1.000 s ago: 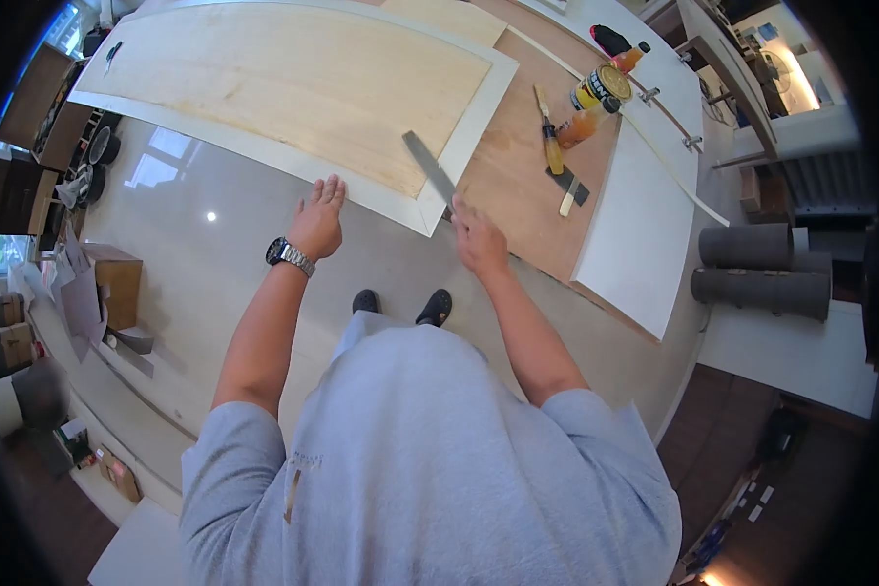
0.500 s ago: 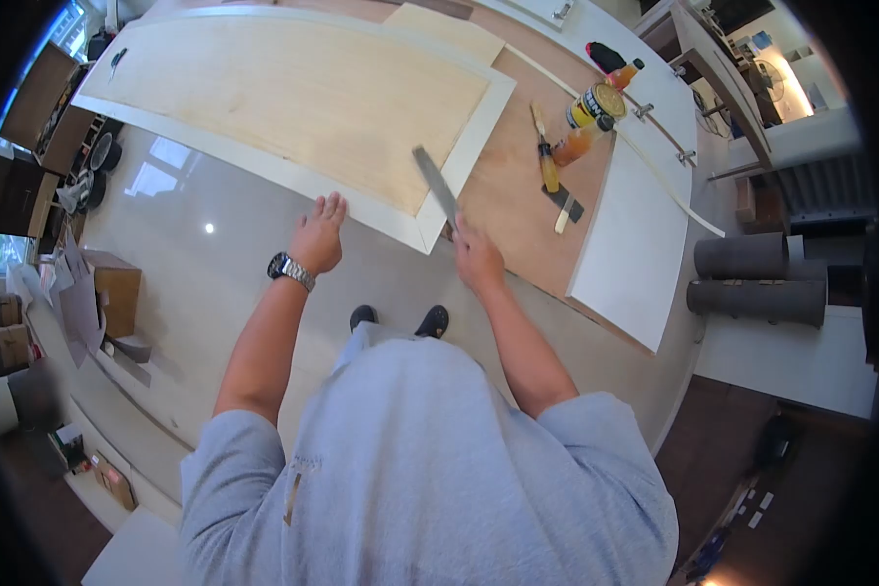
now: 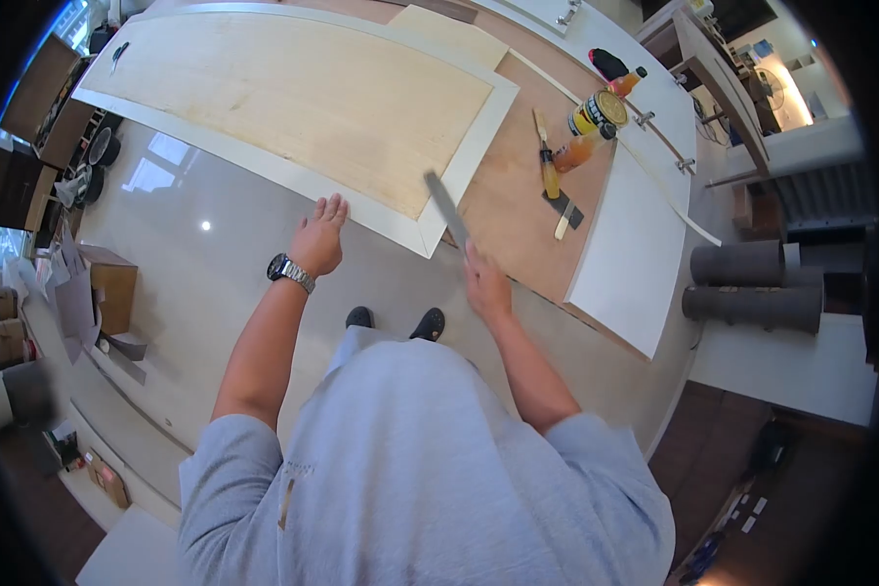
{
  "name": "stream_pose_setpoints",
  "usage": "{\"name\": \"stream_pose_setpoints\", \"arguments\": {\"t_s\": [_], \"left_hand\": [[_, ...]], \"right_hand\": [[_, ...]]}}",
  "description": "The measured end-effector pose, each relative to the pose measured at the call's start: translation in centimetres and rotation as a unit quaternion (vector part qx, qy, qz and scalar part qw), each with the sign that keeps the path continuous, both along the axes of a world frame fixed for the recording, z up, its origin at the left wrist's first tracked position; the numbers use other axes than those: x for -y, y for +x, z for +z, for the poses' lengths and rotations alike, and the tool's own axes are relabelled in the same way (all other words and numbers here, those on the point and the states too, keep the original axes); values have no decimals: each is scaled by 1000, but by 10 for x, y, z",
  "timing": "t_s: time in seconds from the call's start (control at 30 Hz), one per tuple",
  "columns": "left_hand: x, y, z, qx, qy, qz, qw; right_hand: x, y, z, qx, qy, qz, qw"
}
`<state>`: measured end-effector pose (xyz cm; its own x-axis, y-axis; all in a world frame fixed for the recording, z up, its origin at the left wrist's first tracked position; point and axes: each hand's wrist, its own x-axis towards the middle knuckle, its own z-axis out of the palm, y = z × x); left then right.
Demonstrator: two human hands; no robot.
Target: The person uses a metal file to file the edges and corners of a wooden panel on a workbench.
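A large plywood panel [image 3: 303, 107] with a white border lies on the worktop. At the panel's near edge, my left hand [image 3: 319, 237] rests with its fingers stretched out, touching the white border [image 3: 369, 216]. My right hand [image 3: 488, 283] is closed around the end of a long grey flat file [image 3: 446, 205]. The file slants up and left over the panel's near right corner, its blade slightly blurred. The fingers' exact grip on its handle end is partly hidden.
Right of the panel, a brown board [image 3: 518, 210] carries a yellow-handled brush [image 3: 550, 176], a dark scraper-like piece [image 3: 563, 209], a yellow can [image 3: 596, 114] and an orange bottle [image 3: 578, 150]. Beyond lies a white door panel [image 3: 627, 264] with hinges. Glossy floor [image 3: 215, 205] lies at the left.
My right hand has drawn the file down and slightly right, toward my body. My left hand stays in place on the panel's edge.
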<state>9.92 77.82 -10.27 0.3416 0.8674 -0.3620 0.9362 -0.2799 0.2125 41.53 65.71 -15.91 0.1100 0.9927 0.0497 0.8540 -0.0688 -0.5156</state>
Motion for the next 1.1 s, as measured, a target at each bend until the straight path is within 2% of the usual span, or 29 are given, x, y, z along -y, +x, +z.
{"name": "stream_pose_setpoints", "arguments": {"t_s": [0.07, 0.13, 0.17, 0.27, 0.37, 0.47, 0.57, 0.67, 0.77, 0.87, 0.9, 1.03, 1.1], "left_hand": [[5, -2, -1, 15, -1, 8, 1000], [7, -5, -9, 18, 1, 10, 1000], [3, -4, -10, 20, 7, 6, 1000], [2, -5, -12, 16, 7, -2, 1000], [0, -2, 3, -20, -11, -13, 1000], [1, -3, -4, 12, -12, 6, 1000], [2, -4, -8, 18, -3, 1, 1000], [1, -6, -13, 15, 7, -9, 1000], [0, -5, -4, 10, -8, -11, 1000], [1, -4, -3, 18, -7, -5, 1000], [7, -6, -8, 21, -5, -5, 1000], [-1, -7, -16, 30, 15, -14, 999], [2, -9, -14, 17, 9, -21, 1000]], "right_hand": [[54, 7, -5, -9, 25, 28, 999], [55, -1, 0, -19, -33, 20, 999], [50, -4, 2, -24, -57, 11, 998], [-19, -15, 2, 68, 13, 30, 997], [-12, -13, 0, 23, -26, 7, 999], [61, -8, 4, -11, -9, 48, 999], [45, -25, 13, -19, -98, 11, 995], [-9, -32, 7, 2, -21, 29, 999], [14, -23, 10, 27, -8, 49, 998], [76, -17, 18, -32, -95, 34, 994], [77, -21, 16, -16, -93, 32, 995], [2, -30, 3, 23, -17, 31, 999], [5, -34, 3, 26, 4, 24, 999]]}}
